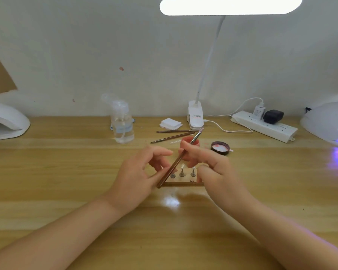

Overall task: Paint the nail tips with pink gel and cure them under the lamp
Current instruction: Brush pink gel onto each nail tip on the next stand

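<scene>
Head view. Nearest, two bare forearms cross the pale wooden desk (66,172). The right hand (213,168) pinches a slim brown gel brush (176,162), its tip raised over the small open pink gel pot (189,145). The left hand (137,172), fingers curled, touches the brush's lower shaft; a firm grip cannot be told. Between the hands, clear nail tips on metal stands (181,171) sit on a wooden holder. Risk: the long handle may topple the stands or pot. Open room lies ahead toward the lit white curing lamp (328,123), far right.

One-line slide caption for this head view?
Right hand holds a brush over the nail-tip stand, left hand beside it, open pink gel jar behind.
</scene>
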`<state>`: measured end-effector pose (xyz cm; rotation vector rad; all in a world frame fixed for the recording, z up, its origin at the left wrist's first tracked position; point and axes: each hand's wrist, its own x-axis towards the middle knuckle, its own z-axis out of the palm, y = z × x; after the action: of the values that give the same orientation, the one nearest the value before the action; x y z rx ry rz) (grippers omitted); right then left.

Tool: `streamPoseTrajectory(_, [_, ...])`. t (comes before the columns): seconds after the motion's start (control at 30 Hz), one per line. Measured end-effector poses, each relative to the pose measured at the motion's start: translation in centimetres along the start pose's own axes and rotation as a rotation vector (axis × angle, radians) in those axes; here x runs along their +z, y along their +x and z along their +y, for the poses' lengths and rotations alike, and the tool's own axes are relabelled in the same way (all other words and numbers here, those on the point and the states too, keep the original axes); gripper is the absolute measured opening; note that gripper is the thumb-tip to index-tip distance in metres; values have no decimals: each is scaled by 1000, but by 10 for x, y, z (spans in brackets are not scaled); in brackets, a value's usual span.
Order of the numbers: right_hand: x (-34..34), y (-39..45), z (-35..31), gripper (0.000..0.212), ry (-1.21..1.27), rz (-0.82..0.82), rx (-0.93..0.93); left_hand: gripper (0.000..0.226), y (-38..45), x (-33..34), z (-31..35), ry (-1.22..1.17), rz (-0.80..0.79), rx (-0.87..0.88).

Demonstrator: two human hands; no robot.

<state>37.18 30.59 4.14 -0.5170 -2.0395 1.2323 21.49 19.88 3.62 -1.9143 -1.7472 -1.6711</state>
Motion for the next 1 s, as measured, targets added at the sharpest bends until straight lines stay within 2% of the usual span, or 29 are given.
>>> streamPoseTrajectory(0.1, [5, -4, -3, 63, 4, -59, -6, 22, -2, 2, 2, 38, -21, 117])
streamPoseTrajectory(0.23, [4, -4, -9, 68, -101, -127, -39, 15, -4, 4, 3, 71, -48, 195])
streamPoseTrajectory(0.33, [-7, 1, -18, 73, -205, -120, -72, 21, -7, 4, 4, -66, 24, 52])
streamPoseTrajectory(0.47, [-40, 16, -20, 56, -596, -133, -145, 20, -9, 5, 2, -284, 101, -125])
streamPoseTrajectory(0.53, [-57, 22, -16, 41, -725, -174, -62, 21, -7, 4, 0, -337, 113, -170])
streamPoseTrajectory(0.63, [-77, 27, -3, 50, -891, -296, 134, 24, -5, 3, -4, -389, 140, -214])
streamPoseTrajectory(0.73, [-83, 26, 7, 53, -876, -380, 288, 24, -5, 4, -8, -396, 156, -239])
streamPoseTrajectory(0.9, [-87, 27, 15, 36, -843, -401, 340, 22, -5, 4, -11, -395, 163, -243])
streamPoseTrajectory(1.0, [-91, 26, 14, 34, -819, -396, 365, 19, -5, 5, -11, -397, 160, -237])
